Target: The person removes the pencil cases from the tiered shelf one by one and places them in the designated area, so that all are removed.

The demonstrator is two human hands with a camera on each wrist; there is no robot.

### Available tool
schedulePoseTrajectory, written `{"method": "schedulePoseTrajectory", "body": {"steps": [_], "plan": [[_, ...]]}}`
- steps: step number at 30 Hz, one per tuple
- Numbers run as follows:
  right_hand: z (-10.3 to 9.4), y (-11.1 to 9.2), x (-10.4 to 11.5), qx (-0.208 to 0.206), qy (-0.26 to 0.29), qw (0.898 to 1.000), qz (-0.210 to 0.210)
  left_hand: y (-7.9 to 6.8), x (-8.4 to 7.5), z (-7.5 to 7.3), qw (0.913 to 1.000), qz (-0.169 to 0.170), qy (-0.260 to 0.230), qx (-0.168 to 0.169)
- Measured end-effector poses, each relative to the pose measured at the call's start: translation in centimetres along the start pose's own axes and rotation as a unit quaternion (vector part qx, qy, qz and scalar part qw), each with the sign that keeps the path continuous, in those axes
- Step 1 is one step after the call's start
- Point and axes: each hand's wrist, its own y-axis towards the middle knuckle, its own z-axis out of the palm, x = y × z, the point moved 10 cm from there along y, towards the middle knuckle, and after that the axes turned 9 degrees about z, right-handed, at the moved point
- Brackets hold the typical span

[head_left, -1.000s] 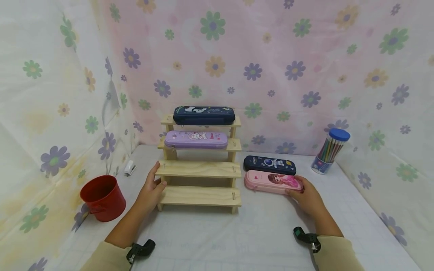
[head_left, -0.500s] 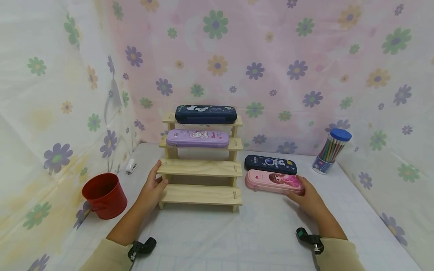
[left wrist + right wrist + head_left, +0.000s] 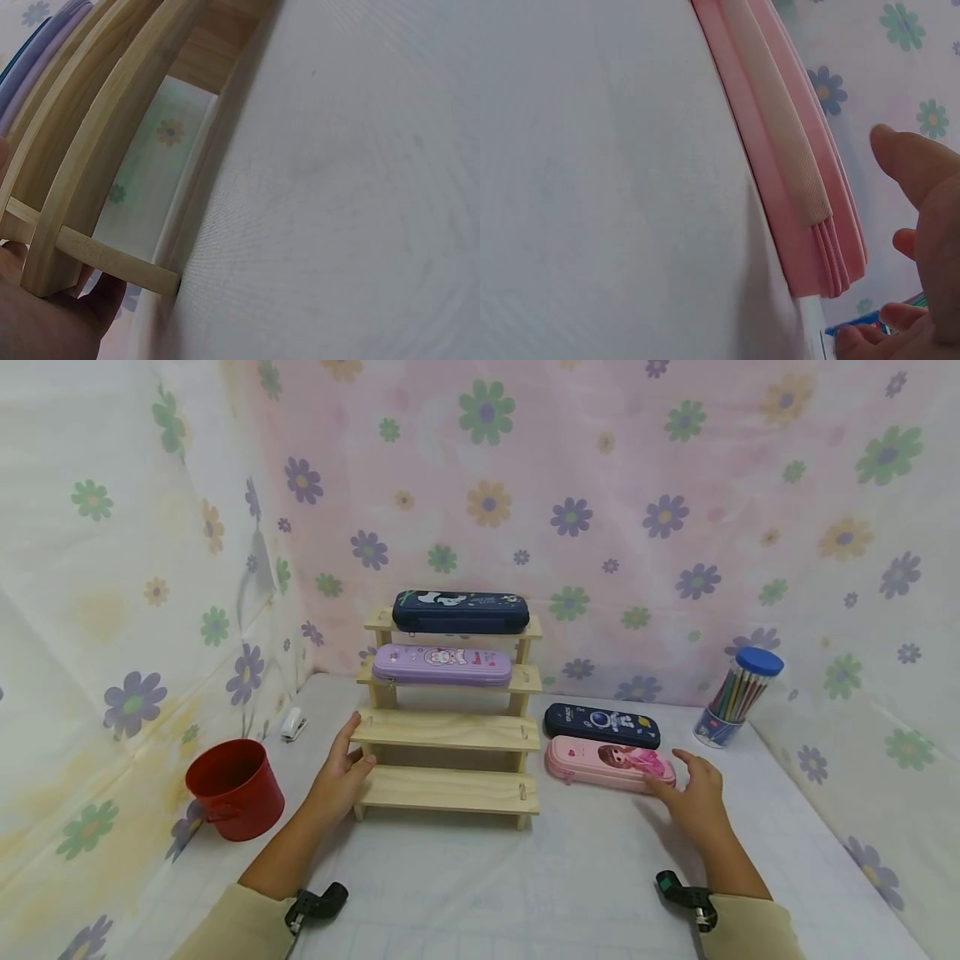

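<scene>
A wooden stepped shelf (image 3: 448, 731) stands at the middle of the table. A dark blue pencil case (image 3: 460, 611) lies on its top step and a purple one (image 3: 441, 664) on the second; the two lower steps are bare. My left hand (image 3: 356, 747) holds the shelf's left end (image 3: 112, 127), thumb in front and fingers along the side. To the right of the shelf, a pink pencil case (image 3: 607, 762) lies flat in front of another dark blue case (image 3: 602, 724). My right hand (image 3: 686, 781) hovers open at the pink case's (image 3: 780, 150) right end, its fingers (image 3: 904, 161) clear of it.
A red bucket (image 3: 236, 789) stands at the left front. A small white object (image 3: 292, 723) lies near the left wall. A clear cup of coloured pencils with a blue lid (image 3: 738, 697) stands at the back right. Floral cloth walls close in three sides.
My right hand has let go of the pink case's right end, lifted off it and spread its fingers. The left hand stays on the shelf.
</scene>
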Motion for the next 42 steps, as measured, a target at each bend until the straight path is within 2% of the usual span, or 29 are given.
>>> {"method": "schedulePoseTrajectory", "body": {"steps": [5, 11, 19, 29, 36, 42], "plan": [[-0.5, -0.8, 1.4, -0.046, 0.021, 0.999, -0.005, 0.1, 0.2, 0.2, 1.0, 0.0, -0.001, -0.001], [0.5, -3.2, 5.2, -0.067, 0.048, 0.995, -0.055, 0.2, 0.3, 0.0, 1.0, 0.002, 0.0, -0.001], [3.8, -6.3, 10.4, -0.04, 0.032, 0.987, -0.151, 0.1, 0.4, -0.3, 1.0, 0.002, -0.003, -0.001], [7.0, -7.6, 14.2, -0.011, 0.027, 0.982, -0.184, 0.2, 0.2, -0.2, 1.0, 0.005, -0.001, 0.001], [7.9, -8.2, 18.0, -0.007, 0.05, 0.97, -0.239, 0.3, 0.1, -0.4, 1.0, 0.006, 0.002, -0.001], [8.0, -8.5, 21.0, -0.005, 0.051, 0.964, -0.262, 0.3, 0.2, -0.1, 1.0, 0.002, -0.001, 0.005]]}}
